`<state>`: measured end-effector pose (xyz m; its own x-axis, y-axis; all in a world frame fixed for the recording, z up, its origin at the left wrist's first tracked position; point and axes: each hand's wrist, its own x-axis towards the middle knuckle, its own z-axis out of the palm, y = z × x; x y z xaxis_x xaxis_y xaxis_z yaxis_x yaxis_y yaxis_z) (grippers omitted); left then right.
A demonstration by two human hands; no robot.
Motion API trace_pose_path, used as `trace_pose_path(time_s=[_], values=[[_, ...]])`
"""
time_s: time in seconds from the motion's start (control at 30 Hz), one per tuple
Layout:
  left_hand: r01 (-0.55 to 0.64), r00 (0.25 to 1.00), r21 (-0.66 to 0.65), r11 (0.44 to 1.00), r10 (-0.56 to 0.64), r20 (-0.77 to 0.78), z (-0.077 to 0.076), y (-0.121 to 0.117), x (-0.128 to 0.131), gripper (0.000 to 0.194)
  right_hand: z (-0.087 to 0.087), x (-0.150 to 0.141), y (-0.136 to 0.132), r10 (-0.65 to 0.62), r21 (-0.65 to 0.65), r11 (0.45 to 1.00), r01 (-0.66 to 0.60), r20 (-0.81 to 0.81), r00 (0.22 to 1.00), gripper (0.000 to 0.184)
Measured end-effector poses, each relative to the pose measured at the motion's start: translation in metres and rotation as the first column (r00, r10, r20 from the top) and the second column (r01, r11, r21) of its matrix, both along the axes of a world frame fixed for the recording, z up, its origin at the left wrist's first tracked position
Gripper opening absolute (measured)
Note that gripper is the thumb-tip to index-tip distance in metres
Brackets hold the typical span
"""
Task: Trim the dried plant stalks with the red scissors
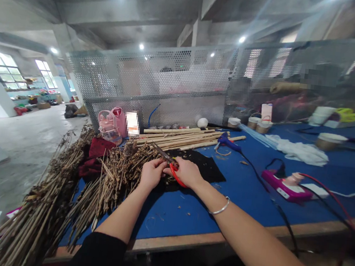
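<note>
My right hand [188, 172] is closed around the red-handled scissors [176, 176], whose dark blades point up and to the left. Close beside it, my left hand [151, 174] has its fingertips pinched together at a small brown bit that I cannot make out. Both hands are above a black cloth [209, 165] on the blue tabletop [171, 217]. Left of my left hand lies a heap of dried brown stems [110, 185] with knobbly heads. A larger bundle of dried stalks [41, 203] hangs over the table's left end.
Pale sticks [177, 138] lie behind my hands, near a blue glue gun [230, 144] with a cable. A purple power strip [286, 189], white cloth [303, 151] and tubs [331, 141] are on the right. A pink bag [112, 124] stands before the perforated metal screen [158, 79].
</note>
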<state>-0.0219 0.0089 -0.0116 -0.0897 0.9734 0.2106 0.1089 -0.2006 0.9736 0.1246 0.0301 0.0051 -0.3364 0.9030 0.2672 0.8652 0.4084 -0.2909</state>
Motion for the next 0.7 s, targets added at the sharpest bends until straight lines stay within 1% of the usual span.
trace_pose_path(time_s=[0.07, 0.2, 0.3, 0.37, 0.5, 0.7], values=[[-0.001, 1.0, 0.034, 0.999, 0.001, -0.023, 0.0006, -0.0004, -0.0007, 0.032, 0.0001, -0.0002, -0.001, 0.015, 0.018, 1.0, -0.015, -0.008, 1.0, 0.052], [-0.012, 0.992, 0.104, 0.995, 0.025, -0.123, 0.0038, -0.0025, -0.0015, 0.027, 0.0019, -0.0004, -0.0025, 0.059, 0.052, 0.997, -0.058, -0.02, 0.998, 0.056], [-0.02, 0.983, 0.132, 0.991, 0.044, -0.18, 0.005, -0.0033, -0.0018, 0.025, 0.0027, -0.0006, -0.0029, 0.055, 0.072, 0.996, -0.054, -0.016, 0.998, 0.056], [-0.017, 0.981, 0.142, 0.99, 0.044, -0.191, 0.0044, -0.0032, -0.0021, 0.024, 0.0023, -0.0005, -0.0032, 0.054, 0.063, 0.997, -0.053, -0.018, 0.998, 0.054], [-0.015, 0.987, 0.121, 0.993, 0.034, -0.155, 0.0014, -0.0019, -0.0028, 0.026, 0.0003, 0.0, -0.003, 0.034, 0.016, 0.999, -0.034, -0.02, 0.999, 0.052], [0.02, 1.0, 0.034, 0.999, -0.019, -0.025, -0.0015, 0.0002, -0.0011, 0.034, -0.0003, 0.0007, 0.0006, 0.0, -0.012, 1.0, 0.0, 0.009, 1.0, 0.051]])
